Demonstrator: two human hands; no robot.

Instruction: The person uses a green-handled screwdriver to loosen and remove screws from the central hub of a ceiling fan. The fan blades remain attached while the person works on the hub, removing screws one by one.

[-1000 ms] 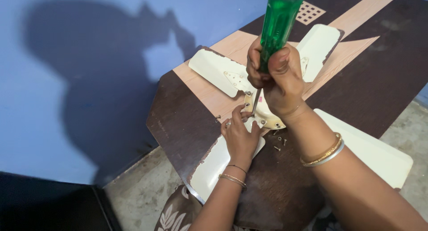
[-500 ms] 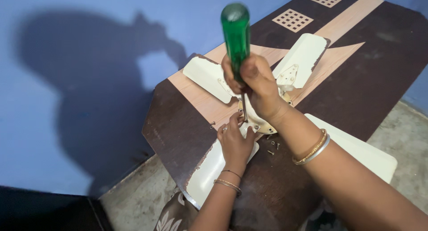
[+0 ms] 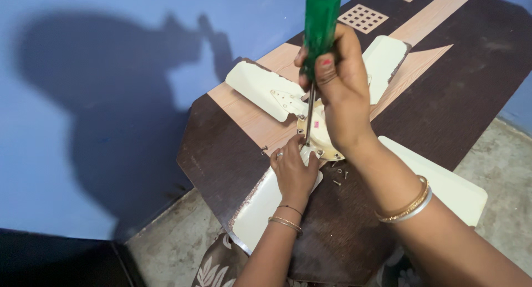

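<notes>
A cream fan hub [image 3: 324,140] with several cream blades lies on a brown table [image 3: 233,148]. My right hand [image 3: 341,93] grips a green-handled screwdriver [image 3: 320,21] held upright, its metal shaft pointing down to the hub's near-left rim. My left hand [image 3: 293,170] lies flat on the nearest blade [image 3: 257,209], fingertips touching the hub beside the screwdriver tip. The tip itself is partly hidden by my fingers.
Loose screws [image 3: 339,176] lie on the table just right of my left hand, one more screw [image 3: 264,149] to its left. Other blades reach far left [image 3: 260,87], far right [image 3: 388,57] and near right [image 3: 449,184]. A blue wall stands to the left; concrete floor below.
The screwdriver handle has swung from leaning left to nearly upright, and my right hand has shifted right and up. My left hand stays pressed on the near blade.
</notes>
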